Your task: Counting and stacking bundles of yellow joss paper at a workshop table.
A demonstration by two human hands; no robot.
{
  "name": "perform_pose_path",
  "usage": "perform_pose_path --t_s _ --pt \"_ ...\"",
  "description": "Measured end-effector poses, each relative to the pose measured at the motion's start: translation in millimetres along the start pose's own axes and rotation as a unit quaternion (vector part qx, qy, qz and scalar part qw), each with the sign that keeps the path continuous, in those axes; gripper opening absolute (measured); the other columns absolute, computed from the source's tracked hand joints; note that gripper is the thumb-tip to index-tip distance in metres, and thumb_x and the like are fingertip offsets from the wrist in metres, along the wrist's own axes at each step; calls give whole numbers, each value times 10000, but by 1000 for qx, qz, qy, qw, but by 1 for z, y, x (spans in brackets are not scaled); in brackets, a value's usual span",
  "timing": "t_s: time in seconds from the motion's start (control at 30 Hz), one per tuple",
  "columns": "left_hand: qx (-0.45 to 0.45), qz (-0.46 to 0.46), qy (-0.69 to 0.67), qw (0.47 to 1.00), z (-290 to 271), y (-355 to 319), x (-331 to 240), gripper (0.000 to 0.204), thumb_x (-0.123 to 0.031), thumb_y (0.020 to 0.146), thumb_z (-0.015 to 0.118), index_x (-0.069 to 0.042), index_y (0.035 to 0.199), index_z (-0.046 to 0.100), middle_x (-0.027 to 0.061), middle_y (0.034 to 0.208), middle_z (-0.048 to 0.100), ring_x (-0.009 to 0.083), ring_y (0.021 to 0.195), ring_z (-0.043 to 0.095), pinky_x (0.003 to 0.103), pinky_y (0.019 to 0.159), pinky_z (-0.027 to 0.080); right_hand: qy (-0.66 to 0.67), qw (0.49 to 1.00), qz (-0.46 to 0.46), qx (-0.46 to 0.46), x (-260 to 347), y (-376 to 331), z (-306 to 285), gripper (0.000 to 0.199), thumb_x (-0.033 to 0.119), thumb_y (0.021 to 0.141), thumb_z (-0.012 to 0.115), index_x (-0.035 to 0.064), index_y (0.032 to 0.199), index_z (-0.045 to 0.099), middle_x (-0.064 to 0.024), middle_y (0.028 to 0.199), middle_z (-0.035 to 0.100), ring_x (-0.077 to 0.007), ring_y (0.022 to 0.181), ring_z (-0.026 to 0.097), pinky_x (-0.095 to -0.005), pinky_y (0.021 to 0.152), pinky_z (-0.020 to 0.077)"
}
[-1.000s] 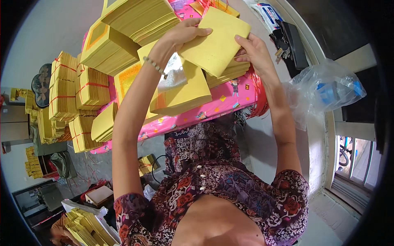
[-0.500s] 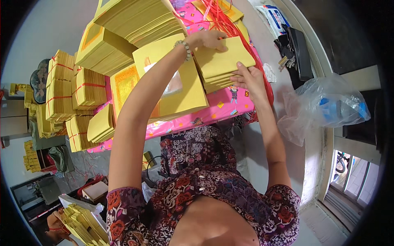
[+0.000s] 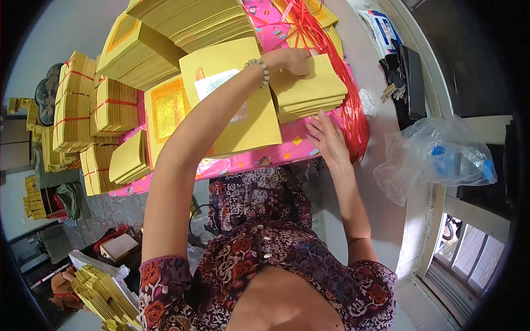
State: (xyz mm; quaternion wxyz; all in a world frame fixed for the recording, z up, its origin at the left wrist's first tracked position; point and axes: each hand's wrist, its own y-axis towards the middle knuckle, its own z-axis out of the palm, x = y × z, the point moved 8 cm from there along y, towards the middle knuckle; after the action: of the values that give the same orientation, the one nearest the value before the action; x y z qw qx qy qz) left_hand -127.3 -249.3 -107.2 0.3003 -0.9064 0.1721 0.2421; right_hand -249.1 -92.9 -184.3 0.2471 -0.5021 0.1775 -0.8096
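Observation:
A small pile of folded yellow paper sheets [image 3: 317,83] lies near the right end of the pink-covered table. My left hand [image 3: 295,60] rests on its far left part, fingers curled in; whether anything is pinched in them is hidden. My right hand [image 3: 329,138] is just off the pile's near edge, open, fingers apart and empty. Under my left forearm lies a stack of flat yellow sheets [image 3: 254,118], its top one bearing a silvery square [image 3: 215,83]. To its left, another yellow sheet carries a gold square [image 3: 168,113] with an orange border.
Tall yellow paper stacks [image 3: 193,33] stand at the far side. Bundles tied with red string [image 3: 114,107] are at the left, beside loose folded sheets [image 3: 130,159]. Red plastic strings [image 3: 353,118] hang over the table's right end. A clear plastic bag [image 3: 436,160] is farther right.
My right hand has drawn back from the folded pile toward me and let it go. My left hand's fingers have curled in on top of the pile. The view has shifted slightly.

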Motion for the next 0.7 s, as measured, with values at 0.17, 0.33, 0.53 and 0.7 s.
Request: perform_pose_path --t_s 0.17,0.33,0.53,0.7 --pt "13 -73 -40 996 19 3 17 425 -264 779 520 100 991 577 164 857 663 283 717 644 372 660 518 109 992 13 -68 0 11 23 776 448 764 736 65 1338 380 -105 1299 445 -234 1241 369 -386 1084 241" --pt "30 -77 3 997 34 24 33 587 -413 832 443 48 1191 502 265 1148 574 341 1016 591 395 882 453 129 987 -65 -69 3 24 34 866 401 677 822 108 1354 370 -31 1298 450 -185 1222 372 -303 1069 227" --pt "-50 -7 18 999 23 31 20 540 -407 823 438 62 1040 593 267 1080 589 355 949 599 426 844 458 165 978 -45 -118 4 31 34 696 343 686 799 137 1264 468 -30 1239 483 -175 1182 405 -305 1060 232" --pt "14 -63 -22 998 16 5 1 710 -380 777 520 92 1296 407 218 1203 571 319 1048 590 387 868 472 191 971 -97 -104 12 42 26 530 231 735 699 115 1211 496 -45 1183 516 -195 1127 470 -354 1009 336"
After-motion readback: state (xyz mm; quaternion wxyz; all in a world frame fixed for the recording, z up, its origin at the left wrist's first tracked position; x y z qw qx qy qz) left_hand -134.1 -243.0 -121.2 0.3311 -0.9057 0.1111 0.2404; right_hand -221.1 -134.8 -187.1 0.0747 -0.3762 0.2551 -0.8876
